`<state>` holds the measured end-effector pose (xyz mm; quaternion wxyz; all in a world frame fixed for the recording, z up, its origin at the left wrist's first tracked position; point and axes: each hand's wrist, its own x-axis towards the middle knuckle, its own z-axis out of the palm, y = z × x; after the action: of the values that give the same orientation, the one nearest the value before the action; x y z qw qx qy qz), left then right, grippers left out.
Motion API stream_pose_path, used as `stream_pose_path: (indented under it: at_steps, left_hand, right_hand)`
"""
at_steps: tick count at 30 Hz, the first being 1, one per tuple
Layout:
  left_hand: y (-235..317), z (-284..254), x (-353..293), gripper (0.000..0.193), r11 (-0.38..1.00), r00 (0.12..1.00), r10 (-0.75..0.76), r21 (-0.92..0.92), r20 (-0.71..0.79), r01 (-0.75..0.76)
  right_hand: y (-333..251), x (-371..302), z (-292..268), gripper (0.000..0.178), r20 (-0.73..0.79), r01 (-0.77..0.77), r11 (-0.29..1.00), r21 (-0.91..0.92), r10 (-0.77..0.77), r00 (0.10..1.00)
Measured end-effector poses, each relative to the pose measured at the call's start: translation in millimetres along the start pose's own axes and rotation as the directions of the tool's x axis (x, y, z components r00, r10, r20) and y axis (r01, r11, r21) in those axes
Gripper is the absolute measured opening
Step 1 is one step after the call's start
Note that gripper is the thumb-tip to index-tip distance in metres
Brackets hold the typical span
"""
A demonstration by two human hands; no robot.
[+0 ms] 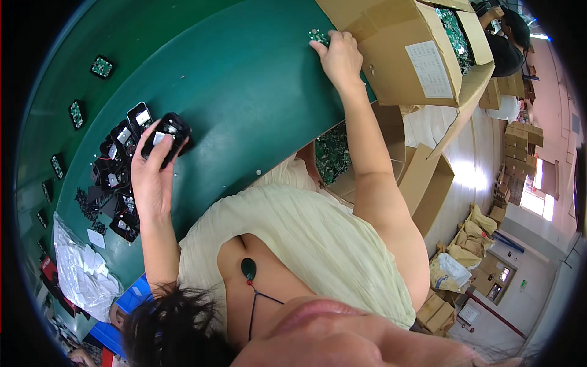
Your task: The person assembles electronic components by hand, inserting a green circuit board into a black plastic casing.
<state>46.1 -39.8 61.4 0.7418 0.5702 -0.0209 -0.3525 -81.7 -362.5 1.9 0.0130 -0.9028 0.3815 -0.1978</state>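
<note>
My left hand [151,177] is closed round a black plastic housing [173,130], with the thumb on a pale part inside it. Just left of that hand lies a pile of similar black housings [116,174], some with a silvery block inside and thin wires. At the far side of the table, my right hand [342,58] pinches a small green circuit board [317,37] between thumb and fingers. The board is close to the tabletop; I cannot tell whether it touches. A cardboard box [391,67] stands right beside the right hand.
Circuit boards fill an open carton [332,153] below the table edge and another box [454,37] at the upper right. Housings with boards [76,114] stand in a row along the left. A clear plastic bag [79,263] and small black parts [90,208] lie at lower left.
</note>
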Motion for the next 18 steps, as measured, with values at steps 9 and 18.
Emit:
stream_pose_path:
  at_steps: [9,18]
  left_hand:
    - [-2.2,7.5,-10.6,0.02,0.968,0.985,0.118,0.205,0.127,-0.142]
    - [5.8,12.9,-20.8,0.019,0.691,0.888,0.293,0.564,0.353,-0.452]
  right_hand:
    - [-14.8,-12.2,0.2,0.027,0.145,0.072,0.978,0.198,-0.102,0.984]
    - [-127.9,-65.9,-45.7,0.021,0.013,0.236,0.394,0.888,-0.535,0.845]
